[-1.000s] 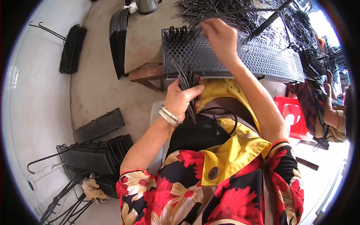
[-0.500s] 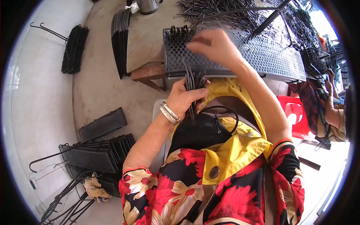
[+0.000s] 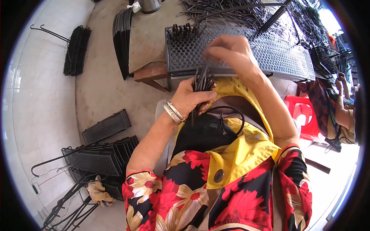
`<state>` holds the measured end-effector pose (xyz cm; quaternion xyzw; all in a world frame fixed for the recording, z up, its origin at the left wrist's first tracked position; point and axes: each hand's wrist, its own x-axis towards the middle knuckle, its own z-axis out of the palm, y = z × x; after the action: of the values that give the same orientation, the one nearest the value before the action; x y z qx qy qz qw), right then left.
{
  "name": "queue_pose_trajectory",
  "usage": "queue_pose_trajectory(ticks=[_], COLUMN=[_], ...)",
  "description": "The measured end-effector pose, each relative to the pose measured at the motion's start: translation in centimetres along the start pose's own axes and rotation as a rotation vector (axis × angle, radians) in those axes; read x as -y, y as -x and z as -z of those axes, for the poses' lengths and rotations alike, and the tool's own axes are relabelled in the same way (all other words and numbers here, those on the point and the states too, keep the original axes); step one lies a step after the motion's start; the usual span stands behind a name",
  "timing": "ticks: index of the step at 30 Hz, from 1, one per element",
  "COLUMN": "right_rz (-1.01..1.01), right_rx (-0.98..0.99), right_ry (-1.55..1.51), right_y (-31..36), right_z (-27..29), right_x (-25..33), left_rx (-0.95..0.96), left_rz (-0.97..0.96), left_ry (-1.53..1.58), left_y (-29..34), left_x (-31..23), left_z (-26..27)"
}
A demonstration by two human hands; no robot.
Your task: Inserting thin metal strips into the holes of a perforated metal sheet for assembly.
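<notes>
A bundle of thin dark rods point(image 3: 200, 85) stands upright in my left hand point(image 3: 189, 97), its fingers wrapped round them and the thumb across the front. Above the bundle, my right hand point(image 3: 233, 52) is in a pinch; motion blurs the fingertips. A faint dark streak, apparently one rod, runs between them and the bundle's top. Behind both hands lies a long grey perforated metal plate point(image 3: 246, 46), full of round holes. At its left end, several dark rod pieces point(image 3: 184, 31) stick up in rows.
Loose dark rods point(image 3: 231, 11) lie heaped behind the plate. A wooden support point(image 3: 152, 73) is under its left end. Black perforated racks point(image 3: 96, 159) stand on the floor at left. On the right are a red stool point(image 3: 302, 115) and another person's arm point(image 3: 342, 109).
My right hand has drawn back from the plate's left part, moving right and nearer, to just above the bundle. The left hand keeps its hold, with the bundle leaning slightly more right.
</notes>
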<state>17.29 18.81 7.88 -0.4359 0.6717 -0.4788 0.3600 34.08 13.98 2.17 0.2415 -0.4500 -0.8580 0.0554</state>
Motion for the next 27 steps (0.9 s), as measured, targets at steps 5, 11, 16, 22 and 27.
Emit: queue_pose_trajectory(ticks=[5, 11, 16, 22, 27], right_rz=[0.116, 0.455, 0.594, 0.742, 0.8], right_rx=[-0.178, -0.581, -0.602, -0.535, -0.495], right_ry=[-0.272, 0.097, 0.293, 0.45, 0.562], right_y=[-2.0, -4.1, -5.4, -6.6, -6.8], right_z=[1.0, -0.5, -1.7, -1.9, -1.9], right_x=[-1.4, -2.2, -3.0, -2.5, -3.1], left_rx=[-0.089, -0.095, -0.106, -0.112, -0.1], left_rz=[0.049, 0.038, 0.056, 0.055, 0.058], left_ry=[0.048, 0.1, 0.139, 0.163, 0.169], left_y=[0.2, 0.2, 0.4, 0.4, 0.4], left_x=[-0.1, -0.3, -0.5, -0.7, -0.8], left_z=[0.1, 0.1, 0.1, 0.0, -0.1])
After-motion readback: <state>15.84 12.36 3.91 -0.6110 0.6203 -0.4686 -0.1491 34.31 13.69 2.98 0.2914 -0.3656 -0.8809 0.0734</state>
